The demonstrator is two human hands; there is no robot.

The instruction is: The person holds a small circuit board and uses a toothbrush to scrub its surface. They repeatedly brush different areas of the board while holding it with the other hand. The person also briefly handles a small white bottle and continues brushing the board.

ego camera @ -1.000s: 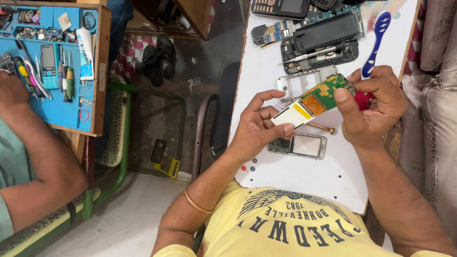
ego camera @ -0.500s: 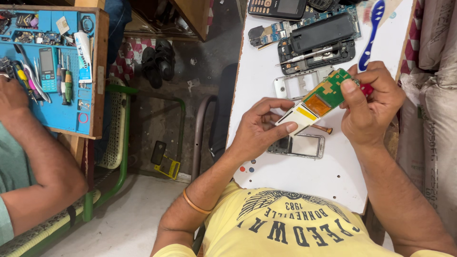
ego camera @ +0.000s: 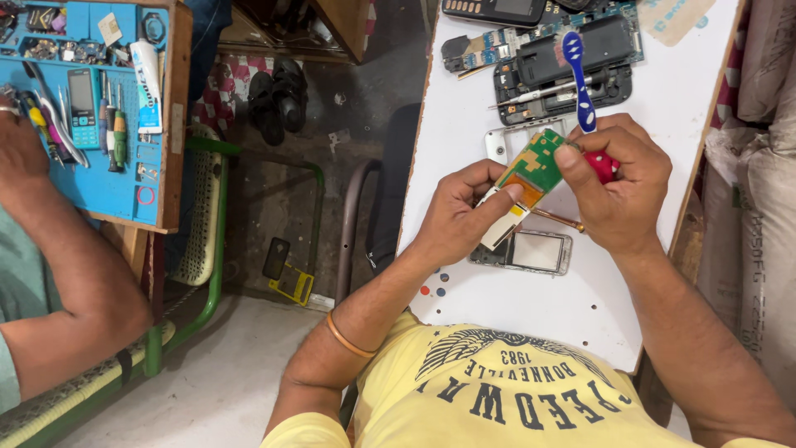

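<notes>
Circuit board (ego camera: 537, 168), green with an orange patch and a pale screen end, sits raised above the white bench (ego camera: 663, 108), pinched between the left hand (ego camera: 454, 217) and the right hand (ego camera: 618, 187). Left grip is clamped on the board's near end; right grip is closed on a red-handled tool (ego camera: 604, 164) while its forefinger presses the far edge. Steady, edge-only support looks best here, keeping fingers off the components. Beneath lie a phone frame (ego camera: 531, 251) and a thin copper-coloured rod (ego camera: 560, 221); farther off, a blue toothbrush (ego camera: 578, 75) rests across opened handsets (ego camera: 564, 66). The tool's tip is hidden behind the fingers. At left, another person's arm (ego camera: 58, 274) reaches a blue tray (ego camera: 91, 178).
</notes>
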